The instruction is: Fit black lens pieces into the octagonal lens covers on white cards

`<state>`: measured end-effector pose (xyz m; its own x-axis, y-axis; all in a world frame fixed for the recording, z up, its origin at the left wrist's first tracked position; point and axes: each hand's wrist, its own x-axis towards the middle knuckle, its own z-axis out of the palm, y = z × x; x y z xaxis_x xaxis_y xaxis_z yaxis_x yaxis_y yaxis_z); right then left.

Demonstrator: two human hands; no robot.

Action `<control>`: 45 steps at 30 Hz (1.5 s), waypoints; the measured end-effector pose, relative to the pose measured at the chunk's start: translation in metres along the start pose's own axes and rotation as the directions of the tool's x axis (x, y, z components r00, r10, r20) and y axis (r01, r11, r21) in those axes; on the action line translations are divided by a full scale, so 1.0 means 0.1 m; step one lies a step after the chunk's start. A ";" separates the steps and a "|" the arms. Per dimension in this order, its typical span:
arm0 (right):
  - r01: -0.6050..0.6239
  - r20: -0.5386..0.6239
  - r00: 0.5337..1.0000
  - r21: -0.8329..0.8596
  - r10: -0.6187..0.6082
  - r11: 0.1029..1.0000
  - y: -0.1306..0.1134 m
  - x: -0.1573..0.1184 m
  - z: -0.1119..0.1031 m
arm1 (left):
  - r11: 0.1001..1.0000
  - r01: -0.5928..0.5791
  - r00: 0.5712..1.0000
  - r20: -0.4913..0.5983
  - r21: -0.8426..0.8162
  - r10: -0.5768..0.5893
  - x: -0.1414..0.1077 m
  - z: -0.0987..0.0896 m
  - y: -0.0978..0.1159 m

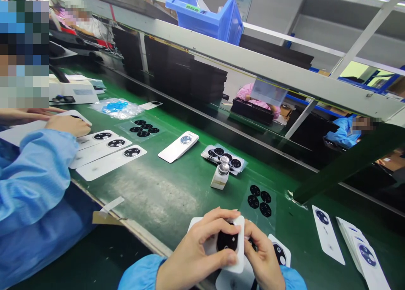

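Observation:
My left hand [205, 245] is closed around a white phone back panel [241, 243], its fingers and thumb on either side of the round black camera plate [227, 241]. Right against the panel's edge, my right hand [264, 256] has its fingers bent and pinched together. A dark bit shows between them, but what they hold is partly hidden behind the panel. More white panels lie under and beside my hands, one with a black camera plate [279, 254] at the right. Beyond my hands, a clear sheet [243, 208] carries several round black plates [259, 200].
A dispenser bottle [220, 177] stands before bagged black plates [236, 163]. Panels lie at right [329, 235], some stacked [363, 250], and mid-table [179, 146]. At left, a co-worker's hand [68, 125] rests over panels [110, 163]. A green post [348, 163] rises at right.

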<state>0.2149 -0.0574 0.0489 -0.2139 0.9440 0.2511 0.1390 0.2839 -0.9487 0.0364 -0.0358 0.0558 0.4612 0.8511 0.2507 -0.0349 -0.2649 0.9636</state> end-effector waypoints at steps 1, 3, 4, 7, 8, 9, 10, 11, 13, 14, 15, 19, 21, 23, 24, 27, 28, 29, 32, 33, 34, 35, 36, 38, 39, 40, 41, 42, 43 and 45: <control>0.005 -0.001 1.000 0.002 -0.005 1.000 0.00 0.00 0.00 | 1.000 0.004 1.000 0.001 0.021 -0.005 0.00 0.00 0.01; 0.016 -0.005 1.000 0.004 -0.016 1.000 -0.01 0.00 0.01 | 0.997 0.013 1.000 0.004 0.072 -0.014 0.00 -0.01 0.02; 0.021 -0.008 1.000 0.003 -0.021 1.000 -0.01 0.00 0.01 | 0.995 0.015 1.000 0.007 0.095 -0.016 0.00 -0.01 0.02; 0.031 -0.014 0.999 0.001 -0.031 1.000 -0.02 0.00 0.02 | 0.992 0.002 0.999 0.032 0.126 -0.006 0.00 -0.01 0.02; 0.032 -0.014 0.999 -0.001 -0.032 0.999 -0.02 0.00 0.02 | 0.992 -0.003 0.999 0.041 0.129 -0.002 0.01 -0.02 0.02; 0.033 -0.015 0.999 -0.004 -0.033 0.999 -0.02 0.00 0.02 | 0.991 -0.008 0.999 0.048 0.130 0.002 0.01 -0.02 0.02; 0.033 -0.017 0.999 -0.008 -0.033 0.999 -0.02 0.00 0.02 | 0.991 -0.012 0.999 0.054 0.132 0.005 0.01 -0.02 0.02; 0.032 -0.020 0.999 -0.014 -0.032 0.999 -0.02 -0.01 0.02 | 0.991 -0.018 0.998 0.058 0.134 0.011 0.01 -0.02 0.02; 0.025 -0.025 0.999 -0.034 -0.025 0.999 -0.02 -0.02 0.02 | 0.990 -0.028 0.998 0.061 0.135 0.019 0.01 -0.02 0.02; 0.019 -0.021 1.000 -0.047 -0.020 0.999 -0.01 -0.02 0.02 | 0.991 -0.030 0.998 0.063 0.133 0.022 0.02 -0.02 0.02; 0.017 -0.017 1.000 -0.061 -0.018 0.998 -0.01 -0.03 0.01 | 0.991 -0.030 0.998 0.065 0.127 0.022 0.02 -0.02 0.02; 0.040 -0.014 0.999 -0.090 -0.042 0.995 0.00 -0.03 0.01 | 0.996 -0.010 0.997 0.074 0.092 0.003 0.03 -0.03 0.00; 0.062 -0.027 0.998 -0.092 -0.064 0.994 -0.01 -0.02 0.01 | 0.997 0.000 0.997 0.075 0.077 -0.006 0.03 -0.03 -0.02; 0.074 -0.032 0.996 -0.094 -0.078 0.993 -0.01 -0.02 0.02 | 0.998 0.003 0.997 0.077 0.063 -0.008 0.03 -0.03 -0.03; 0.080 -0.036 0.996 -0.095 -0.084 0.992 -0.02 -0.02 0.03 | 0.998 0.001 0.997 0.078 0.057 -0.005 0.03 -0.03 -0.04; 0.096 -0.046 0.994 -0.101 -0.101 0.990 -0.03 -0.03 0.04 | 0.999 -0.006 0.997 0.076 0.040 0.003 0.04 -0.03 -0.05; 0.102 -0.050 0.993 -0.103 -0.108 0.989 -0.03 -0.03 0.04 | 0.999 -0.008 0.997 0.077 0.036 0.005 0.04 -0.03 -0.06; 0.110 -0.053 0.992 -0.106 -0.116 0.988 -0.03 -0.03 0.04 | 0.999 -0.009 0.997 0.077 0.032 0.007 0.05 -0.02 -0.06; 0.117 -0.039 0.992 -0.117 -0.123 0.986 -0.02 -0.03 0.03 | 1.000 -0.013 0.997 0.079 0.017 0.012 0.05 -0.02 -0.07; 0.116 -0.030 0.992 -0.121 -0.121 0.986 -0.01 -0.03 0.03 | 1.000 -0.014 0.997 0.079 0.011 0.013 0.05 -0.02 -0.07; 0.114 -0.023 0.993 -0.124 -0.118 0.986 -0.01 -0.04 0.03 | 1.000 -0.015 0.997 0.078 0.005 0.014 0.05 -0.02 -0.07; 0.115 -0.021 0.993 -0.127 -0.118 0.985 0.00 -0.04 0.03 | 1.000 -0.014 0.997 0.077 0.000 0.014 0.05 -0.01 -0.07; 0.118 -0.019 0.992 -0.130 -0.121 0.984 0.00 -0.04 0.03 | 1.000 -0.015 0.997 0.076 -0.003 0.015 0.05 -0.01 -0.07; 0.127 -0.018 0.991 -0.141 -0.131 0.982 0.01 -0.04 0.03 | 1.000 -0.014 0.997 0.070 -0.008 0.014 0.04 -0.01 -0.08; 0.132 -0.022 0.990 -0.146 -0.137 0.980 0.01 -0.04 0.03 | 1.000 -0.013 0.998 0.067 -0.012 0.014 0.04 -0.01 -0.08; 0.136 -0.027 0.990 -0.152 -0.142 0.979 0.01 -0.05 0.03 | 1.000 -0.014 0.998 0.064 -0.016 0.015 0.03 -0.01 -0.08; 0.139 -0.029 0.989 -0.156 -0.145 0.978 0.01 -0.05 0.04 | 1.000 -0.015 0.998 0.063 -0.020 0.016 0.03 -0.01 -0.09; 0.137 -0.030 0.989 -0.158 -0.144 0.978 0.01 -0.05 0.04 | 1.000 -0.016 0.998 0.061 -0.025 0.018 0.03 -0.01 -0.09; 0.135 -0.030 0.990 -0.158 -0.141 0.978 0.02 -0.05 0.04 | 0.999 -0.017 0.998 0.059 -0.029 0.018 0.03 -0.01 -0.09; 0.124 -0.021 0.991 -0.159 -0.129 0.979 0.02 -0.06 0.03 | 0.999 -0.017 0.998 0.058 -0.038 0.019 0.03 -0.01 -0.10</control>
<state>0.2133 -0.0629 0.0445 -0.2096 0.9029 0.3753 0.2634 0.4218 -0.8676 0.0373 -0.0304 0.0472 0.5115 0.8180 0.2630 -0.0764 -0.2616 0.9621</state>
